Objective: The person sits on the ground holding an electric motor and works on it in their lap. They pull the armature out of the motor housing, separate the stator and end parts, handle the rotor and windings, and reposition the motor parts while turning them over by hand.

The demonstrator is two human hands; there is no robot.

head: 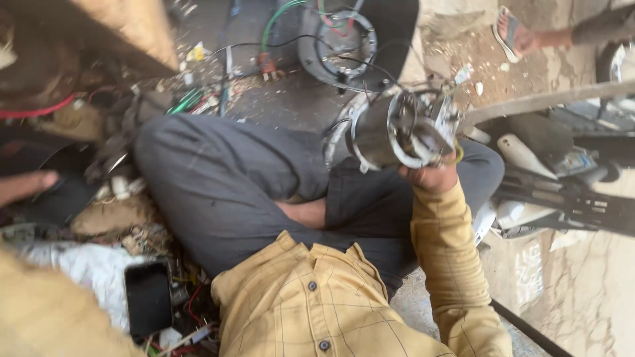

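- One pair of grey trousers point(225, 178) fills mid-frame, above one yellow checked shirt point(317, 304).
- One round metal ring point(334, 43) with wires, upper centre on the floor.
- One metal motor point(397, 132), right of centre, raised above the knee.
- One black phone point(148, 297), lower left, lying among scraps.
- Right hand point(433, 177) wrapped tight round the motor's underside.
- Left hand point(23, 185), left edge, fingers out flat, gripping nothing.
- One sandalled foot point(516, 33), upper right, someone else's.

The shirt point(331, 304) is mustard yellow with a thin dark check; the trousers point(225, 178) are slate grey. The motor housing point(397, 132) is silvery metal, the phone point(148, 297) black, one wire point(274, 20) green.
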